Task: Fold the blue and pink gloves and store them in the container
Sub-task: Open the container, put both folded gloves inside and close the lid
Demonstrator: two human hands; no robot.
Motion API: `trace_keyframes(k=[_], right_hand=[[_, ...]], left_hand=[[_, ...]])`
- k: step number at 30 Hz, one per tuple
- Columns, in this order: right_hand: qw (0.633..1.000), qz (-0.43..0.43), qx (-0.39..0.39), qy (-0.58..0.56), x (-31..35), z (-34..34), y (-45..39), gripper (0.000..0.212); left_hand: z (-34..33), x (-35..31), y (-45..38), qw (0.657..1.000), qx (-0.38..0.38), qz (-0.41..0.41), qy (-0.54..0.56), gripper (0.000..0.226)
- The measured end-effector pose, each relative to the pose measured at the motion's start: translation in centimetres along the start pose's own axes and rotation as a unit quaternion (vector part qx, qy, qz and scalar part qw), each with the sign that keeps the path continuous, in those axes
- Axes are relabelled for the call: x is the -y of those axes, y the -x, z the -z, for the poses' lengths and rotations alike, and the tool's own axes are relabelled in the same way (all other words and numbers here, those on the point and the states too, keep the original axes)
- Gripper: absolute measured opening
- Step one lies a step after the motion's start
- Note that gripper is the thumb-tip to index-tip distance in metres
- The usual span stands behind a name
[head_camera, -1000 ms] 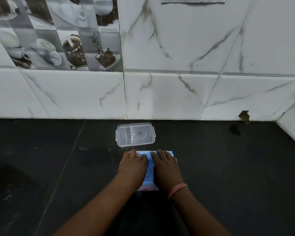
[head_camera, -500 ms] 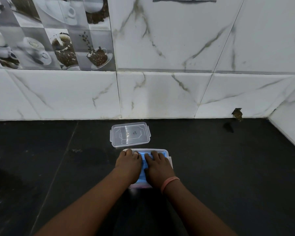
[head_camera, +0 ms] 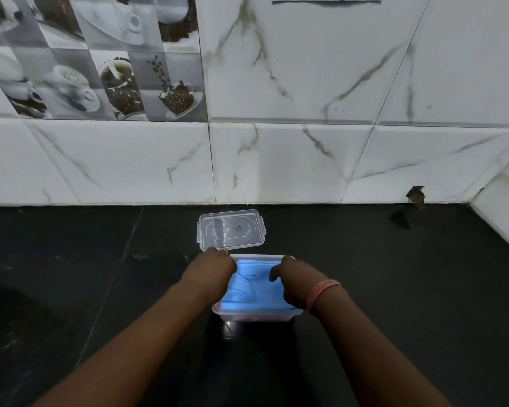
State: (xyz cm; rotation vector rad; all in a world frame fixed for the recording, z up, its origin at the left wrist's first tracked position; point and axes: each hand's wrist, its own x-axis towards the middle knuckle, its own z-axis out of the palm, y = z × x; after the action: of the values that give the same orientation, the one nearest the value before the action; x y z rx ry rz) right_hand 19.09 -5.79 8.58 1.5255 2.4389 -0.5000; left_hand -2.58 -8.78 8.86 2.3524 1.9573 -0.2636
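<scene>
A clear plastic container (head_camera: 257, 313) stands on the black counter in front of me. Folded blue gloves (head_camera: 249, 284) fill its top, and a strip of pink glove (head_camera: 254, 318) shows through the front wall beneath them. My left hand (head_camera: 209, 273) curls over the container's far left corner, its fingertips close to the lid. My right hand (head_camera: 296, 284) grips the right rim, with the thumb over the blue gloves. The left wall of the container is hidden by my left hand.
The clear lid (head_camera: 231, 230) lies flat just behind the container, near the marble-tiled wall (head_camera: 276, 163). The black counter (head_camera: 394, 289) stretches wide to both sides, and a side wall rises at the far right.
Both hands were pressing flat on the blue gloves in the container. They have now moved apart to its left and right sides, uncovering the gloves.
</scene>
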Motion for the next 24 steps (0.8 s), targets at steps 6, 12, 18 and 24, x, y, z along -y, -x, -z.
trace_keyframes(k=[6, 12, 18, 24], right_hand=[[0.995, -0.002, 0.028, 0.099, 2.1, -2.0, -1.6, 0.044], [0.997, -0.058, 0.022, 0.051, 3.2, -3.1, -2.5, 0.043], [0.997, -0.064, 0.011, 0.033, 3.2, -2.3, -2.2, 0.042], [0.993, -0.013, -0.090, 0.076, 2.9, -1.7, -1.3, 0.040]], left_hand=[[-0.5, -2.9, -0.9, 0.999, 0.028, 0.029, -0.023, 0.028], [-1.7, -4.9, -1.9, 0.994, 0.076, 0.010, -0.075, 0.033], [-1.3, -4.7, -1.6, 0.983, 0.056, -0.024, -0.173, 0.027], [0.6, -5.1, -1.1, 0.987, 0.022, 0.014, -0.160, 0.026]])
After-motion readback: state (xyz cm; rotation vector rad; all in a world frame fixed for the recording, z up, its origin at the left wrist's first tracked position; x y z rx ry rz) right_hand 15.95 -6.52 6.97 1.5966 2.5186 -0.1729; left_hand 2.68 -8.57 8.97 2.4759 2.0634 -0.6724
